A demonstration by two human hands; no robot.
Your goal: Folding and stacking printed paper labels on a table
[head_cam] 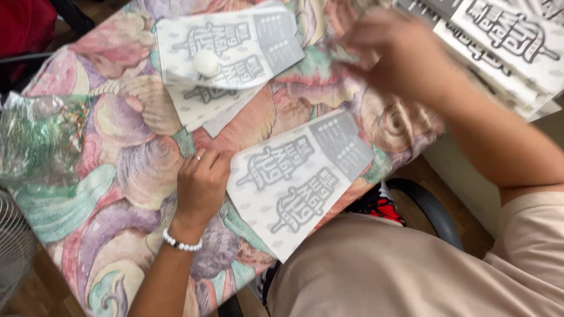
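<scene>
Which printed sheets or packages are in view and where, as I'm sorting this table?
Near sheet: front table edge, under left hand; white, grey print.
Sheet pile: table's far side, white round lump on top.
Stack: upper right, beyond blurred right hand.
Clear plastic bag: left edge, crumpled.

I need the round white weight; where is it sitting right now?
In the head view, the round white weight sits upper centre-left on the stack of printed sheets, beyond the left hand.
</scene>
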